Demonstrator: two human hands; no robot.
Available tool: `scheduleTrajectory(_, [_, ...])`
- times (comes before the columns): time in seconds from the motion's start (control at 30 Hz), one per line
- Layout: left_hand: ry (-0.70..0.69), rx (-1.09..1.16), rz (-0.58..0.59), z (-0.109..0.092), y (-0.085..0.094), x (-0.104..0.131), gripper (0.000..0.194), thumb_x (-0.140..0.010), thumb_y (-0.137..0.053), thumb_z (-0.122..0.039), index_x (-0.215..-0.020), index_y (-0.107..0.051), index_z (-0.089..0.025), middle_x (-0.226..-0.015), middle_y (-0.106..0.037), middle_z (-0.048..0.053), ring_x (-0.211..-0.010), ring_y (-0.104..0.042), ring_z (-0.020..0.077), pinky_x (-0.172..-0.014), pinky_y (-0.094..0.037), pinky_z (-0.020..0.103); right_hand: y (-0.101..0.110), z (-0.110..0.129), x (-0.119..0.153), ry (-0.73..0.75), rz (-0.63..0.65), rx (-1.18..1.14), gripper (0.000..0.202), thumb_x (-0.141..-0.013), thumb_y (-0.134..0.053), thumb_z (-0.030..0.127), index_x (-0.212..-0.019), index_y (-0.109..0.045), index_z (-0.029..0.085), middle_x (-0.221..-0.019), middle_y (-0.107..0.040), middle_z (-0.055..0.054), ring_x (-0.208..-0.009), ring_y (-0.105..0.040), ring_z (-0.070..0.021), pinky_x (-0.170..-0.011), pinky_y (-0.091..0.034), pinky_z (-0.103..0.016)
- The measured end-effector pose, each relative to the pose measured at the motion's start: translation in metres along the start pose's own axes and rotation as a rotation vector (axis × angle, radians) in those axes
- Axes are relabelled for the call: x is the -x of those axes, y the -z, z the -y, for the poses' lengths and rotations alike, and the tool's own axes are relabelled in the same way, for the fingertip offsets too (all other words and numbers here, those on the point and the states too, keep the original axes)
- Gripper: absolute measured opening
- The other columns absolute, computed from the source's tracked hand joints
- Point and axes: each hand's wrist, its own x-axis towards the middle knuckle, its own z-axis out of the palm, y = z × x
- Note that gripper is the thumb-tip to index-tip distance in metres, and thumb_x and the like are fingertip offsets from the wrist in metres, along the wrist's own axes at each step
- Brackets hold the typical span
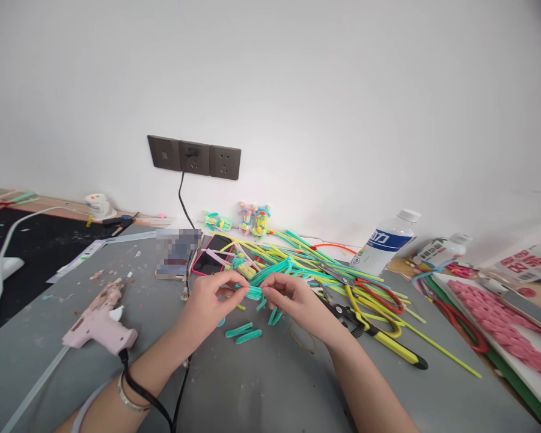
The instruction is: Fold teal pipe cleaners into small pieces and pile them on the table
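Between my two hands, over the middle of the grey table, is a short bundle of folded teal pipe cleaners (253, 293). My left hand (216, 297) pinches its left end with thumb and forefinger. At its right end, my right hand (291, 297) closes thumb and fingers on it. Two short folded teal pieces (249, 337) lie on the table just below. More teal pipe cleaners (277, 270) are heaped right behind my fingers, with a small yellow-green pipe-cleaner figure (243, 267) beside them. My fingertips partly hide the bundle.
A pink glue gun (101, 322) lies at left, its black cord running under my left wrist. Yellow-handled pliers (379, 340) and red-handled scissors (379, 291) rest at right among long yellow-green pipe cleaners (442, 347). Behind stand a water bottle (388, 240) and small finished figures (255, 219).
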Motion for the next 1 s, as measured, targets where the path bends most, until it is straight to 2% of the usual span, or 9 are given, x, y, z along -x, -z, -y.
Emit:
scheduleTrajectory(0.5, [-0.009,0.045,-0.028,-0.0001,-0.0001,0.0009,0.01,-0.082,-0.064,-0.021,-0.078,-0.073,-0.018,-0.074,-0.076,0.0,-0.064,-0.07,0.0136,-0.061,-0.06,0.018,-0.0053,-0.0032,-0.0008,-0.009,-0.016,-0.089,0.036,-0.087,-0.063,0.049,-0.071,-0.053,0.019,-0.061,-0.047,0.005,-0.056,-0.044,-0.0113,-0.055,-0.032,-0.025])
scheduleTrajectory(0.8, [-0.028,0.024,-0.041,-0.0006,0.0009,0.0016,0.011,-0.083,-0.064,-0.021,-0.078,-0.073,-0.019,-0.075,-0.077,0.001,-0.064,-0.071,0.0145,-0.062,-0.061,0.019,-0.0034,-0.0017,-0.0007,-0.036,0.028,-0.122,0.041,-0.087,-0.062,0.057,-0.076,-0.058,0.018,-0.062,-0.055,0.002,-0.058,-0.047,-0.0116,-0.056,-0.034,-0.025])
scheduleTrajectory(1.0, [-0.045,0.042,-0.031,0.0001,-0.0007,0.0017,0.012,-0.083,-0.063,-0.021,-0.076,-0.073,-0.019,-0.073,-0.077,0.001,-0.062,-0.071,0.014,-0.062,-0.061,0.019,-0.0051,-0.0014,-0.0009,-0.021,0.002,-0.112,0.035,-0.086,-0.064,0.05,-0.072,-0.057,0.019,-0.061,-0.055,0.003,-0.058,-0.05,-0.0122,-0.056,-0.036,-0.025])
